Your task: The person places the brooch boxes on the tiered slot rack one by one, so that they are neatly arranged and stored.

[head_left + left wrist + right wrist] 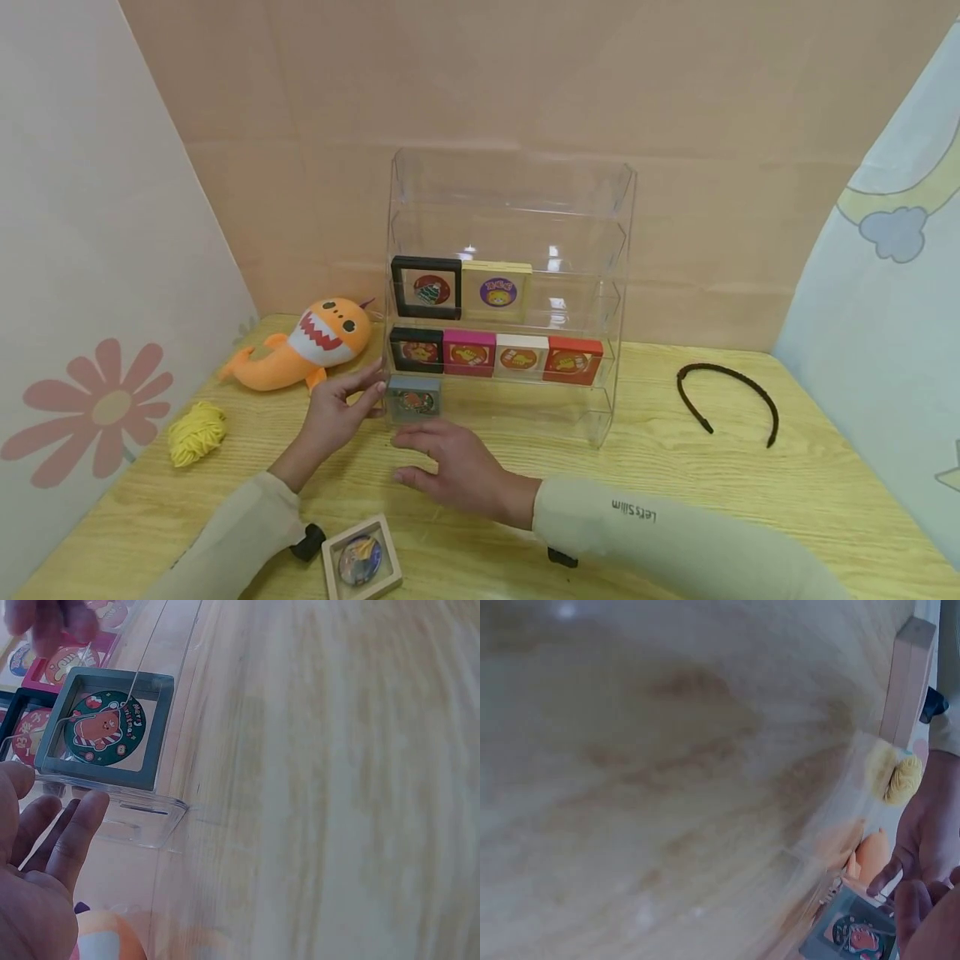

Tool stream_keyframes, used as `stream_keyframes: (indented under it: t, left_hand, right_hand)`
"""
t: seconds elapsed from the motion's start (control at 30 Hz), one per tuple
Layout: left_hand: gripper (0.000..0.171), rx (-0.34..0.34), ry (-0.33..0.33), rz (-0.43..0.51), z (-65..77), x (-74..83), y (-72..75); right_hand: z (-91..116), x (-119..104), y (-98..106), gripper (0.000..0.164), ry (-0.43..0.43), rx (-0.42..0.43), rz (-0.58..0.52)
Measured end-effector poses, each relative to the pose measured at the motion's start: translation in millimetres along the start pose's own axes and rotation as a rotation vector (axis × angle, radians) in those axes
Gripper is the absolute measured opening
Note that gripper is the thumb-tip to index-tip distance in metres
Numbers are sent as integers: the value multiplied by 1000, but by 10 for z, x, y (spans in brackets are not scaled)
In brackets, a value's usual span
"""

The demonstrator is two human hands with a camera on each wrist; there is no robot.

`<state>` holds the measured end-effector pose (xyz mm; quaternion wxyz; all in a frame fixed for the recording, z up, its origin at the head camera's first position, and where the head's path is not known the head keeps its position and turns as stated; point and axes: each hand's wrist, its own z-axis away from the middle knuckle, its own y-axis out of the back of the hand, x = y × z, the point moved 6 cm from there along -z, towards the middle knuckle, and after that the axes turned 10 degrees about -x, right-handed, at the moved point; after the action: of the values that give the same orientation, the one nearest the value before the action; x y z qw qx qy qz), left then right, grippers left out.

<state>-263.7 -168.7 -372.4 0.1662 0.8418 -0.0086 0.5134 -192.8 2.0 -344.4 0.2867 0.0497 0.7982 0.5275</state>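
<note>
A clear tiered acrylic rack (517,242) stands upright. In its bottom tier, at the left end, sits a grey-green square frame (105,761) with a round "Merry Christmas" badge inside. My left hand (341,417) is at the rack's left side beside that frame, fingers extended; whether they touch the rack I cannot tell. In front of the bottom tier hovers my right hand (457,467), fingers loosely bent and holding nothing. Nearer the front lies a wooden-coloured frame (330,571) with a round badge, beside my left sleeve.
Higher tiers hold a black frame (397,292), a yellow frame (495,317), a magenta frame (480,369), a red frame (592,375) and others. An orange shark plush (285,367) and yellow yarn (197,433) lie left; a dark headband (738,375) lies right.
</note>
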Motion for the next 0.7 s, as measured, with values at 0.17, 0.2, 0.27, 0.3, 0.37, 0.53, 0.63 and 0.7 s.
stream_keyframes:
  t: [0.17, 0.2, 0.27, 0.3, 0.37, 0.53, 0.63, 0.7]
  left_hand:
    - [37, -2, 25, 9, 3, 4, 6]
    - [37, -4, 29, 10, 3, 14, 4]
    - [37, -11, 34, 12, 3, 66, -8]
    - [37, -14, 33, 10, 5, 107, -15]
    - [37, -18, 36, 5, 7, 182, -28]
    - [36, -21, 54, -7, 15, 279, -41]
    - [36, -21, 56, -4, 15, 283, -45]
    - [37, -20, 55, -4, 16, 279, -46]
  right_hand:
    - [27, -4, -152, 46, -21, -155, -79]
    - [33, -4, -176, 47, -22, -174, -84]
    - [41, -5, -217, 48, -23, -200, -90]
    - [45, -5, -232, 48, -20, -206, -87]
    - [47, -15, -255, 47, -13, -219, -78]
    - [40, -39, -320, 49, -6, -290, -84]
    - [39, -38, -369, 53, -20, -343, -97]
    - [42, -31, -399, 55, -33, -372, -103]
